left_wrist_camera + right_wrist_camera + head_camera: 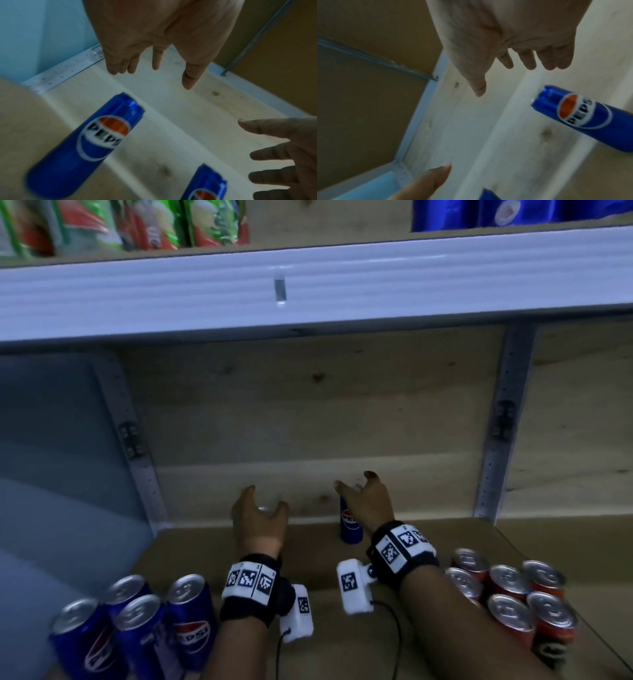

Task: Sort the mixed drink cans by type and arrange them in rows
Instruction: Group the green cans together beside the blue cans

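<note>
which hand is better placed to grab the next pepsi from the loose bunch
Probably the left. The left hand is open and empty, and the loose Pepsi cans stand on its side; the red cans lie beside the right hand.

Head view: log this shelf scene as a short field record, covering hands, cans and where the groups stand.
left hand: open, above a blue Pepsi can, not gripping it
right hand: open, beside second blue Pepsi can
placed cans: two, upright at the back of the shelf
blue cluster: front left, four cans
red cluster: front right, about six visible
top shelf: snack bags
</note>
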